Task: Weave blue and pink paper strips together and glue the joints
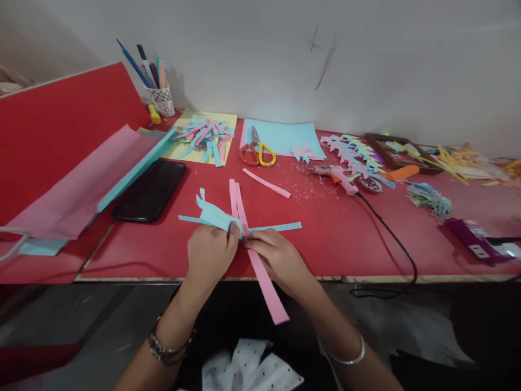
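Close to the table's front edge, both of my hands work at crossed paper strips. My left hand [211, 248] is closed, its thumb and fingers pinching a light blue paper piece [215, 215] with cut, curling ends. Beside it, my right hand [280, 260] is closed around the crossing of a long pink paper strip [264, 288] and a thin blue strip [283, 226]. The pink strip hangs over the table edge toward me, and its doubled far end points away. Fingers hide where the strips meet.
A loose pink strip [266, 183] lies ahead of my hands. Farther back are scissors [256, 151], a pile of cut strips [205, 133] and a pink glue gun [337, 176] with a black cord. A black phone [150, 191] lies left; a purple power box [476, 239] lies right.
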The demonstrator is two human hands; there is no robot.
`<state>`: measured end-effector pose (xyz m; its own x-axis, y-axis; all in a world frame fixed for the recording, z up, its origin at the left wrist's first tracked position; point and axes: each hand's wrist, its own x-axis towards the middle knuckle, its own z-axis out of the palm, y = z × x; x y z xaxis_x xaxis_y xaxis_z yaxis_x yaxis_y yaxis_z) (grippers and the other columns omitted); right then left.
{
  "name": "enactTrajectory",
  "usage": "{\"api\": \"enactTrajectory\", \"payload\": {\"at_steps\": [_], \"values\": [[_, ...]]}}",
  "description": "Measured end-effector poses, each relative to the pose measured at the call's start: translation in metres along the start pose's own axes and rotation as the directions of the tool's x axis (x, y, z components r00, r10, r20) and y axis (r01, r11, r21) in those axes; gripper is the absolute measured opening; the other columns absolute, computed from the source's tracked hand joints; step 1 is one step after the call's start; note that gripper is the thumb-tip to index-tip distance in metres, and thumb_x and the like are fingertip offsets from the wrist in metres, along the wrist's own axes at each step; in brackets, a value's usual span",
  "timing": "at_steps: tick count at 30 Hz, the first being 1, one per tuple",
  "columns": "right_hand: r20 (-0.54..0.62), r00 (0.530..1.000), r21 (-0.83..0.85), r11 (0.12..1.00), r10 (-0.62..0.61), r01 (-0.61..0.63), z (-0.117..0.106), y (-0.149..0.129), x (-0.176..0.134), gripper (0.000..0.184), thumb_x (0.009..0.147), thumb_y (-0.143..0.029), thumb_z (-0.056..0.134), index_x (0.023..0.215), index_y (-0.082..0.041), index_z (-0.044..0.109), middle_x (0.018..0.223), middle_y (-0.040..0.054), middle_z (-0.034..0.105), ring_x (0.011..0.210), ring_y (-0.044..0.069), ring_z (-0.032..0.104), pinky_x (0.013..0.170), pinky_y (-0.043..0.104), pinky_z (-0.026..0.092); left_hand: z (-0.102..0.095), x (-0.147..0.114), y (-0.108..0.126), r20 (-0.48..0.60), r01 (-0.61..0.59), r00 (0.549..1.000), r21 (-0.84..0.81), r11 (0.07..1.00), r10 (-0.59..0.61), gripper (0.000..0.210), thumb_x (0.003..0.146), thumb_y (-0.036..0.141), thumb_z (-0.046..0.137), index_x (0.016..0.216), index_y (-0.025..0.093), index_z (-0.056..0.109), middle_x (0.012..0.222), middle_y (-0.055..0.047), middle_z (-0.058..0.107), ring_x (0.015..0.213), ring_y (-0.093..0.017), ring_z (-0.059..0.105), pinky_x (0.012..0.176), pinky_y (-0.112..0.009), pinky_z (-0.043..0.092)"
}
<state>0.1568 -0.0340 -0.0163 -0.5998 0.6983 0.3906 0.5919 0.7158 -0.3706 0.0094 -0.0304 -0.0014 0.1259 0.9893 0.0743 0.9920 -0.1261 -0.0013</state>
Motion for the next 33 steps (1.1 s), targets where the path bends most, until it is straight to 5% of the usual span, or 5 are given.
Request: {"api": "enactTrajectory", "payload": {"at_steps": [9,14,23,27,33], "values": [[0.001,1.0,0.119,0.993,-0.005,0.005,0.0,0.002,0.0,0.022,0.086,-0.015,0.041,0.086,-0.013,0.063,0.091,0.0059,0.064,0.082,0.015,0.057,0.077,0.027,0.047,0.005,0.0,-0.001,-0.075,0.033,0.996,-0.091,0.995,-0.04,0.05,0.085,0.025,0.022,0.068,0.013,0.067,0.051,-0.01,0.061,0.048,-0.021,0.055,0.043,-0.029,0.022],[0.062,0.997,0.142,0.989,0.039,-0.048,-0.002,0.001,0.0,0.018,0.084,-0.014,0.044,0.084,-0.014,0.063,0.09,0.0065,0.063,0.084,0.016,0.055,0.078,0.029,0.047,0.011,-0.002,-0.002,-0.196,0.021,0.977,-0.295,0.955,-0.082,0.044,0.084,0.039,0.033,0.066,0.016,0.065,0.066,-0.008,0.066,0.062,-0.018,0.06,0.051,-0.025,0.035],[0.138,0.983,0.128,0.982,0.12,-0.137,-0.008,-0.006,-0.006,0.021,0.084,-0.014,0.045,0.096,-0.013,0.062,0.096,0.0084,0.057,0.091,0.017,0.051,0.081,0.031,0.046,0.002,-0.012,-0.021,-0.078,-0.181,0.983,-0.463,0.868,0.164,0.023,0.078,0.03,0.044,0.093,0.022,0.059,0.1,-0.003,0.063,0.087,-0.018,0.059,0.071,-0.028,0.043],[0.129,0.983,0.101,0.985,0.129,-0.142,-0.009,-0.007,-0.008,0.023,0.086,-0.017,0.043,0.1,-0.017,0.061,0.1,0.0081,0.057,0.093,0.017,0.051,0.083,0.033,0.045,0.008,-0.013,-0.02,-0.077,-0.152,0.988,-0.453,0.879,0.132,0.025,0.085,0.028,0.035,0.086,0.021,0.059,0.096,-0.001,0.062,0.082,-0.014,0.059,0.068,-0.026,0.042],[0.129,0.975,0.047,0.981,0.178,-0.186,-0.01,-0.008,-0.013,0.027,0.086,-0.02,0.042,0.107,-0.025,0.058,0.107,0.0059,0.057,0.098,0.018,0.052,0.086,0.035,0.044,0.008,-0.009,-0.009,-0.066,-0.052,0.997,-0.337,0.94,0.032,0.012,0.079,0.027,0.048,0.075,0.021,0.057,0.09,0.001,0.062,0.073,-0.014,0.058,0.058,-0.024,0.037]]}}
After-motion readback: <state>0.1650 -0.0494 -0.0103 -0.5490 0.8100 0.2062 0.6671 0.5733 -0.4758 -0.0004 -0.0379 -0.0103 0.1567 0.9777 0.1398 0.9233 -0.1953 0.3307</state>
